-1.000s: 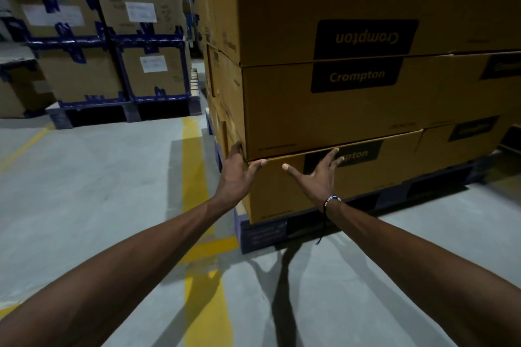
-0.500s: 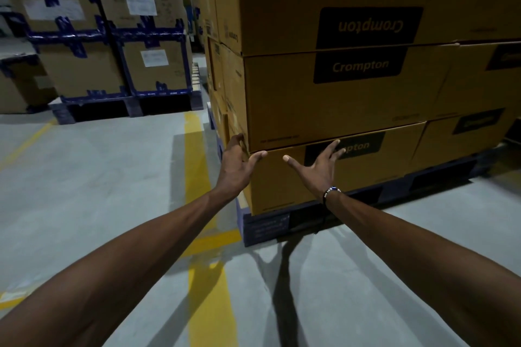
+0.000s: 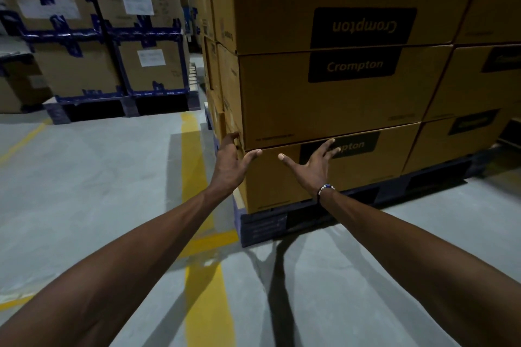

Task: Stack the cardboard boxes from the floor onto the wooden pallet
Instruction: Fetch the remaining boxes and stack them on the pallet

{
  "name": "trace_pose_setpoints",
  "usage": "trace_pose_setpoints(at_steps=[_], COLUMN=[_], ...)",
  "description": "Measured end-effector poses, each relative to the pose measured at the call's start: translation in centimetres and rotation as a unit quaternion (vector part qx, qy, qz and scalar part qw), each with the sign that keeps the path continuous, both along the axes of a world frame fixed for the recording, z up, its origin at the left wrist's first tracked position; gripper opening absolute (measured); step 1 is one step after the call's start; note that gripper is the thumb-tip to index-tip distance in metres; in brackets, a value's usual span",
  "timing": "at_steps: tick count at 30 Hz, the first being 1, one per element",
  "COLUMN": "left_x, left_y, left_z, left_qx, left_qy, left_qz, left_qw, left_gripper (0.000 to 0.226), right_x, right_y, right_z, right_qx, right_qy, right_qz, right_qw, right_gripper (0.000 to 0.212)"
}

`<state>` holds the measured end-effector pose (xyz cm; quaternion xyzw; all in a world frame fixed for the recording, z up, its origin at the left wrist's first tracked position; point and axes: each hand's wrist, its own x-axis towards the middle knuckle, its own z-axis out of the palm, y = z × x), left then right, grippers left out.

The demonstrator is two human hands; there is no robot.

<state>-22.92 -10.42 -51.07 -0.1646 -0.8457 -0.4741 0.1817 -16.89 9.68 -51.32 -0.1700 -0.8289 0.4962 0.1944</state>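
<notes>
L hand (image 3: 229, 163) spreading open at bottom box (image 3: 284, 180) on pallet (image 3: 265, 227) corner | R hand (image 3: 311, 165) splaying open on front, gripping nothing | likely stiff, heavy; taking hold at corner edges.

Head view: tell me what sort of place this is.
Most likely a warehouse or storage hall. Branded cardboard boxes stand stacked on a dark pallet, more taped cartons sit on a pallet behind, and yellow floor lines mark lanes on bare concrete.

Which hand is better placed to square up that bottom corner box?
Likely the left hand: it wraps the bottom box at its corner, thumb on the front. The right hand only lies flat on the front face.
</notes>
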Motion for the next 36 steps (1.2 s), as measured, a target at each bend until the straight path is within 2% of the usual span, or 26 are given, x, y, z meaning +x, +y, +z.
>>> trace_pose_setpoints(at_steps=[9,20,24,28,31,36], left_x=[0.0,0.1,0.1,0.1,0.1,1.1], left_y=[-0.1,0.0,-0.2,-0.7,-1.2,-0.7], left_z=[0.7,1.0,1.4,2.8,3.6,4.2], left_qx=[-0.018,-0.017,-0.029,-0.029,-0.022,-0.028], left_qy=[0.018,-0.004,-0.012,-0.017,-0.024,-0.021], left_qz=[-0.004,-0.008,-0.017,-0.002,0.003,-0.014], left_qw=[1.0,1.0,0.999,0.999,0.999,0.999], left_gripper=[0.074,0.071,0.077,0.097,0.102,0.087], right_x=[-0.6,-0.8,-0.3,0.0,0.1,-0.1], right_y=[-0.2,-0.2,-0.2,-0.2,-0.3,-0.2], right_z=[0.1,0.2,0.7,2.0,2.9,4.0], right_qx=[-0.002,-0.001,0.014,0.048,0.067,0.098], right_qy=[0.0,-0.005,-0.007,-0.004,0.003,0.026], right_qz=[-0.005,-0.013,-0.023,-0.02,-0.01,-0.006], right_qw=[1.0,1.0,1.0,0.999,0.998,0.995], right_gripper=[0.146,0.149,0.148,0.151,0.15,0.146])
